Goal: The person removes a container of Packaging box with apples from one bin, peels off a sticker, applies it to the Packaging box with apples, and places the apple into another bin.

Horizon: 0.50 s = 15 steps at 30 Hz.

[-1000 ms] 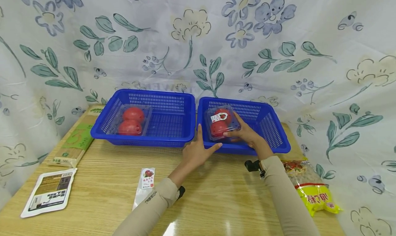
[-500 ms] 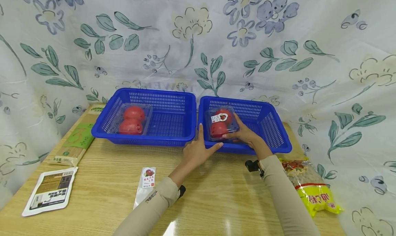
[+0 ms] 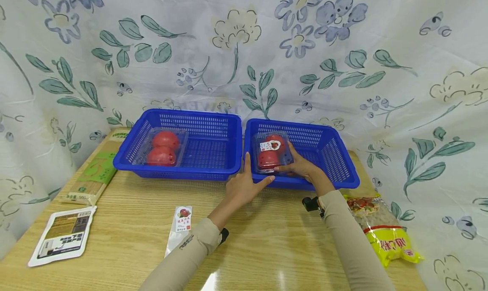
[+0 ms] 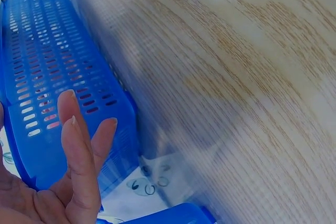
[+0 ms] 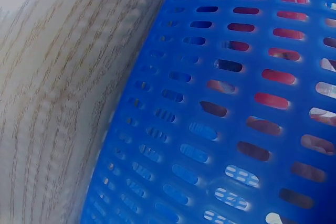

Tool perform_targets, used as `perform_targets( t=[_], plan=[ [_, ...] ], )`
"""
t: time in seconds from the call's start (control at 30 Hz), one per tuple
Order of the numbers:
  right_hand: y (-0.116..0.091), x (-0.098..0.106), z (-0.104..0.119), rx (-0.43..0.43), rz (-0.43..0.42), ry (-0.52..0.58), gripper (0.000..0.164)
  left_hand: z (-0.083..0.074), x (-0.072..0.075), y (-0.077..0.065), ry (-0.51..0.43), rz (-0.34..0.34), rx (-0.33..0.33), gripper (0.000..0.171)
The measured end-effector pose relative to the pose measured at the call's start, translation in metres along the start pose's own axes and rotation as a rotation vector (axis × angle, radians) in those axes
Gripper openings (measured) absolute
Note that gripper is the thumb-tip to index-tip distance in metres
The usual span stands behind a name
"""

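Note:
In the right blue basket (image 3: 335, 157), a clear plastic box (image 3: 271, 151) with red round fruits and a white label sits at the left end. My right hand (image 3: 303, 164) grips its right side, thumb at the near edge and fingers toward the far side. At the near left corner of that basket is my left hand (image 3: 241, 187), its index finger straight up by the rim and its thumb stretched to the right. Its other fingers (image 4: 83, 161) show loosely extended beside the blue mesh wall. In the right wrist view the basket wall (image 5: 231, 129) hides my right hand mostly; red shows through the slots.
The left blue basket (image 3: 213, 171) holds a second clear box (image 3: 164, 149) of red fruits. A label strip (image 3: 183, 219) lies on the wooden table (image 3: 263, 240). Left are a noodle pack (image 3: 95, 168) and a white pouch (image 3: 62, 236); right is a yellow bag (image 3: 385, 236).
The box in my right hand has shifted slightly left and settled flatter in the right basket, its fruits shifting left. My left hand has stayed at the basket corner.

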State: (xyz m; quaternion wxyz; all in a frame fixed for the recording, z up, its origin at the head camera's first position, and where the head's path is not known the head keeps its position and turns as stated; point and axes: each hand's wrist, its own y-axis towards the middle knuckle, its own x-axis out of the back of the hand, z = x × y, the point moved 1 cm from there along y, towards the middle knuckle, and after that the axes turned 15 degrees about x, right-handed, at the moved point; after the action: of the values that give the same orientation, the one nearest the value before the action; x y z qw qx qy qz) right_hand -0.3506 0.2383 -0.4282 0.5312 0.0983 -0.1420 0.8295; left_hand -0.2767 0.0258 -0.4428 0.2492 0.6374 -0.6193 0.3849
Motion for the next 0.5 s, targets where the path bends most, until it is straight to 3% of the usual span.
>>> perform_targets(
  t=[0.5],
  plan=[
    [-0.0005, -0.0005, 0.0025, -0.066, 0.023, -0.080, 0.119, -0.0014, 0.0011, -0.0008, 0.007, 0.005, 0.005, 0.116]
  ],
)
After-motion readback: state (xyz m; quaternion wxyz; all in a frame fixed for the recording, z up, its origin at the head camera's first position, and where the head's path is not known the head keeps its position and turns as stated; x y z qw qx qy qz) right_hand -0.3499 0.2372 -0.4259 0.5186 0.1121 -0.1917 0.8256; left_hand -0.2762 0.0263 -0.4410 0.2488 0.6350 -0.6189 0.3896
